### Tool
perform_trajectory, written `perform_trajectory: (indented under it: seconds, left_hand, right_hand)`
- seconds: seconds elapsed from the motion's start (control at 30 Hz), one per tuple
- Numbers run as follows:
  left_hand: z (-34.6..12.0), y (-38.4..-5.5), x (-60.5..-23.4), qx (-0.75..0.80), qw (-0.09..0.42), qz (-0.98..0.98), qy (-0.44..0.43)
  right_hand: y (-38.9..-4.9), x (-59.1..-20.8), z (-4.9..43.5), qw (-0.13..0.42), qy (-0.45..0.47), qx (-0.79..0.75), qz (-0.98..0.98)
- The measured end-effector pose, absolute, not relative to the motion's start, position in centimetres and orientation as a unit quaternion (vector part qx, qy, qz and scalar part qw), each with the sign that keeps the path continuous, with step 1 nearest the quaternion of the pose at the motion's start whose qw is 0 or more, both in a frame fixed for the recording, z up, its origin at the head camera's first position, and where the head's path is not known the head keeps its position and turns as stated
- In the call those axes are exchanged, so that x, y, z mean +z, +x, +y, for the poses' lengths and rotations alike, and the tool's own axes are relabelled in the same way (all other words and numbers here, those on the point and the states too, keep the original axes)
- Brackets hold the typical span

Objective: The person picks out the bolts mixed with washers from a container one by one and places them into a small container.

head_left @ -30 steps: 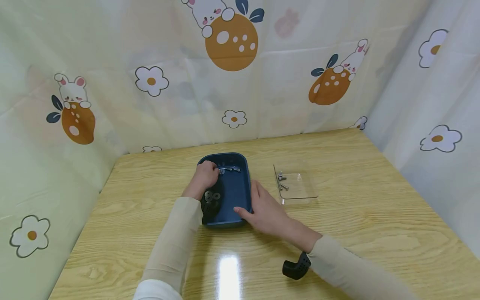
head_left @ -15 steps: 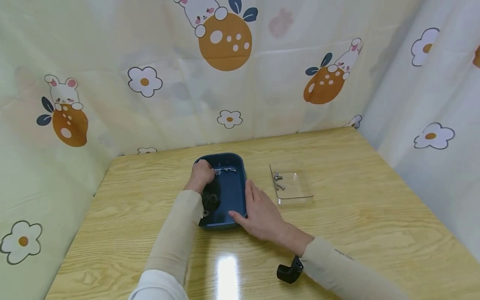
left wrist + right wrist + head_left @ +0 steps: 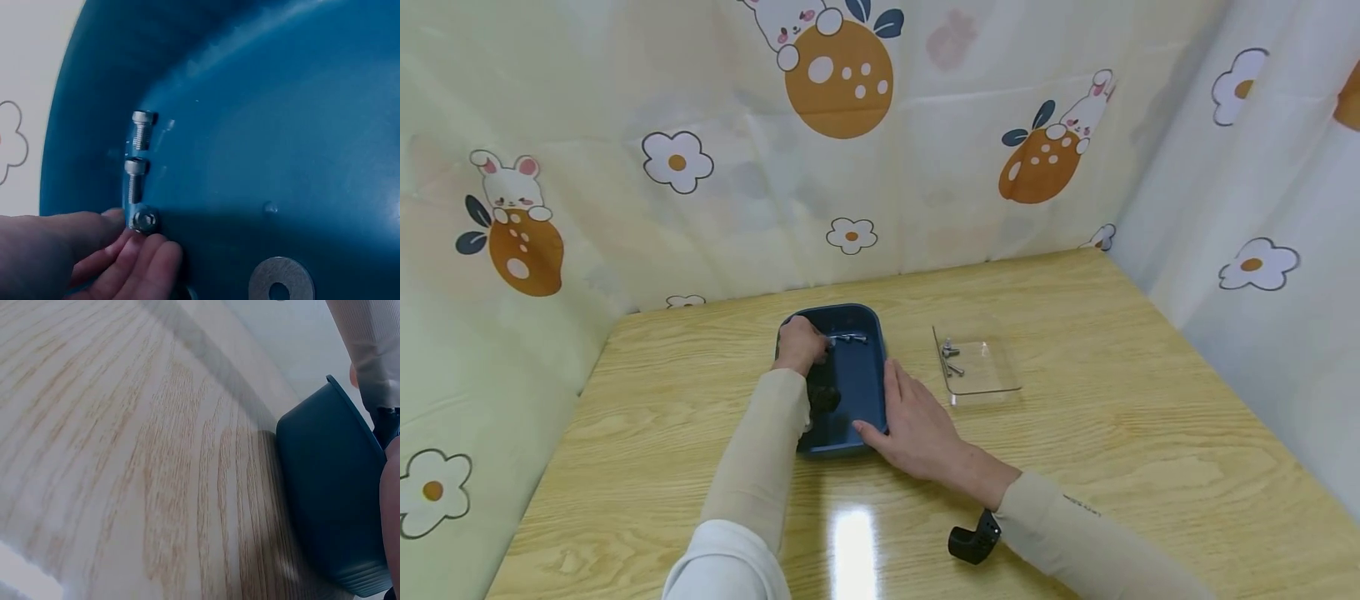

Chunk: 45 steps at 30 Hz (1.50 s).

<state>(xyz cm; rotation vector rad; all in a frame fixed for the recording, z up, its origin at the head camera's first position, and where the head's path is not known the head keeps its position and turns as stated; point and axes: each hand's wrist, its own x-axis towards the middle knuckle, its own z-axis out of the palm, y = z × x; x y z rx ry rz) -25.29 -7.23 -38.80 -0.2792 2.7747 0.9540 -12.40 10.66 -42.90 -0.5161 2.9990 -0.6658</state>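
The left hand [image 3: 801,344] is inside the blue tray [image 3: 859,375], at its far left corner, fingers bent; the left wrist view places thumb and fingertips at a socket-head screw [image 3: 145,220], though whether it is pinched cannot be told. Two further screws [image 3: 143,128] lie in line with it along the far wall. A flat washer [image 3: 281,267] lies on the tray floor. The right hand [image 3: 921,429], fingers extended, rests against the tray's right side, thumb over the rim at the near right corner. The tray sits on the wood-grain table [image 3: 1150,400]. To its right, standing apart, is a clear tray [image 3: 988,371] with several metal screws [image 3: 953,368] at its left side.
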Motion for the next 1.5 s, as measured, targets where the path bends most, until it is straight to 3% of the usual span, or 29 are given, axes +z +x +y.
perform_trajectory:
  seconds: [0.27,0.67,1.5]
  left_hand:
    - [-6.7,-25.6,-39.4,0.320,0.073,0.940,-0.098]
    - [-6.2,-25.8,-39.7,0.318,0.111,0.935,-0.109]
    - [-6.8,-26.9,-40.2,0.501,0.183,0.832,-0.155]
  right_hand:
    - [-12.3,-42.6,10.6,0.022,-0.169,-0.229,0.958]
    - [-12.4,-42.8,10.6,0.025,-0.166,-0.233,0.958]
    - [-12.3,-42.5,10.6,0.039,-0.158,-0.247,0.955]
